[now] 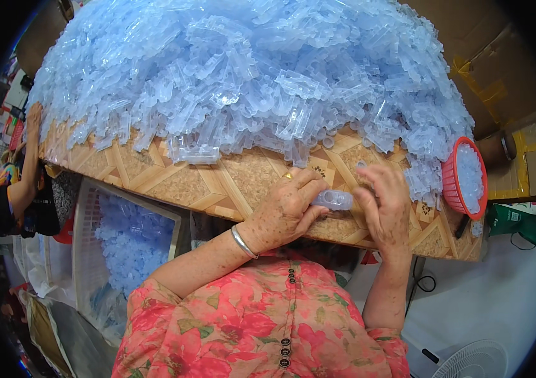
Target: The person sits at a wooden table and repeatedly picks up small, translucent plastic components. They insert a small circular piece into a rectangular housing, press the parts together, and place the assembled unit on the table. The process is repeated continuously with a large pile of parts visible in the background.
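My left hand [290,203], with a ring and a silver bangle, pinches a clear, oblong plastic case [336,200] just above the table's near edge. Beside the case's other end is my right hand [383,200], its fingers curled and the thumb apart from them. At its raised fingertips shows a small clear plastic piece [361,165], too small to make out its exact kind. Beyond both hands, a huge heap of clear bluish plastic cases [249,75] covers most of the wood-patterned table [173,183]. Several loose pieces lie along the heap's near edge.
A red plastic basket [449,183] of clear small parts stands at the table's right end, by a green bag [519,225]. Below the table at left is a white crate [85,252] of clear pieces. Another person's arm [28,157] reaches the heap's far left. Cardboard boxes [494,69] stand right.
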Motion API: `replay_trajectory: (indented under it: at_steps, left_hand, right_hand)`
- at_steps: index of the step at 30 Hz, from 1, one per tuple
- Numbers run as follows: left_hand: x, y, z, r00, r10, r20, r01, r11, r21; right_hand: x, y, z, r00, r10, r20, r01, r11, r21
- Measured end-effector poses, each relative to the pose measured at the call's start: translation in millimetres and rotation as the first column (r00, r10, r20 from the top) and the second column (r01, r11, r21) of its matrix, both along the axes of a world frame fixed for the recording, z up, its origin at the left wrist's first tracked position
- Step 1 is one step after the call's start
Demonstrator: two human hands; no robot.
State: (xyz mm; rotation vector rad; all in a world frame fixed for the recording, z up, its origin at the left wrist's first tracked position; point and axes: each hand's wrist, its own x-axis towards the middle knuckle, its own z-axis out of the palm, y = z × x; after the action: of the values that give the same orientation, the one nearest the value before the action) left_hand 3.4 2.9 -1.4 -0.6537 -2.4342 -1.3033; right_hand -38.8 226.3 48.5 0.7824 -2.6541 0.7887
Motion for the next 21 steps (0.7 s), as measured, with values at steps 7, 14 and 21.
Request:
replay_trajectory:
  at_steps: [7,14,21]
  left_hand:
    - [0.8,0.4,-0.9,1.0,0.013,-0.002,-0.013,1.0,0.008]
    - [0.8,0.1,-0.1,1.0,0.009,-0.018,-0.009,1.0,0.007]
    - [2.6,-0.7,2.0,0.999,0.035,0.019,-0.035,0.999,0.016]
  right_hand:
    - [-32.9,1.5,-20.7,0.993,0.003,-0.118,0.021,0.978,0.206]
    - [-6.9,-6.4,-21.9,0.988,-0.056,0.141,0.079,0.984,-0.16]
    - [0.1,2.9,-31.4,0.997,-0.028,-0.07,0.024,0.998,-0.061]
